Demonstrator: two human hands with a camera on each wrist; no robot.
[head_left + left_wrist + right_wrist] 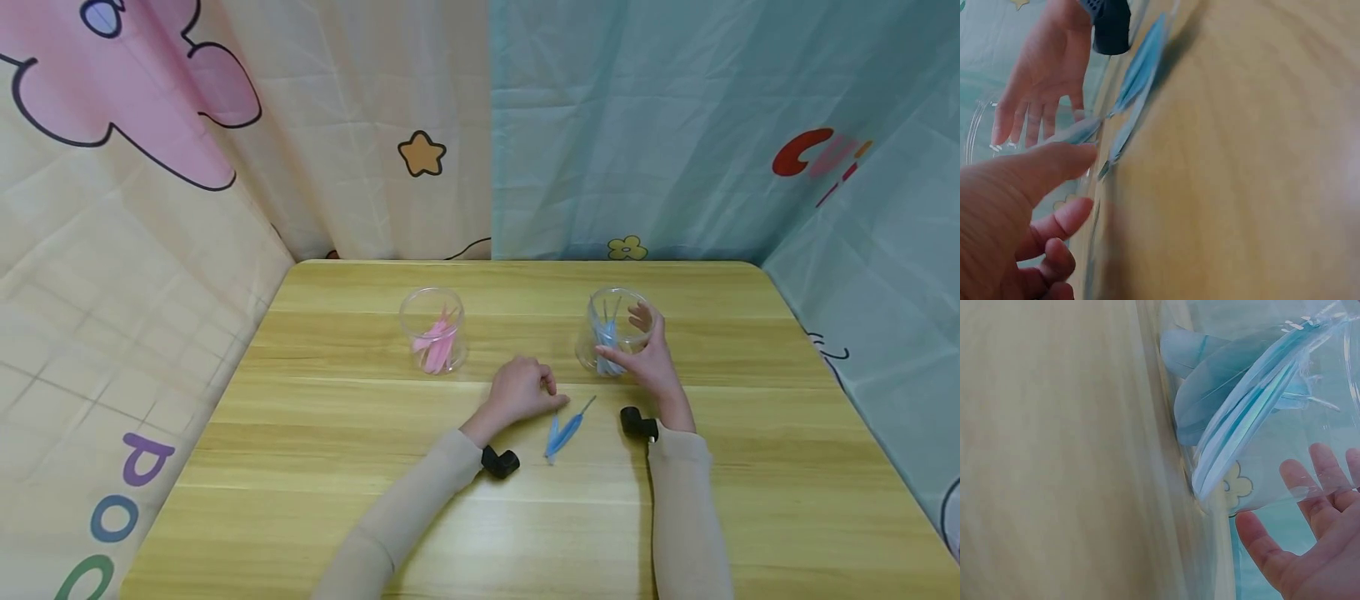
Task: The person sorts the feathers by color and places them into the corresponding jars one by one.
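Note:
Two blue feathers [567,432] lie side by side on the wooden table, quills pointing away from me. My left hand [522,390] hovers just left of their quill ends, its thumb tip right beside them. The left wrist view shows a gap between that thumb and the bent forefinger, with the other fingers loosely curled. On the right stands a clear jar [583,354] with several light blue feathers [1241,419] inside. My right hand [647,354] is spread around the jar's right side, thumb in front and fingers toward its rim; the fingers look fairly straight.
Another clear jar [460,354], holding several pink feathers [437,346], stands at the back left. The wooden table [337,467] reaches back to printed curtains [360,125], which also rise along both sides. A black wrist camera [501,463] is strapped at the left wrist.

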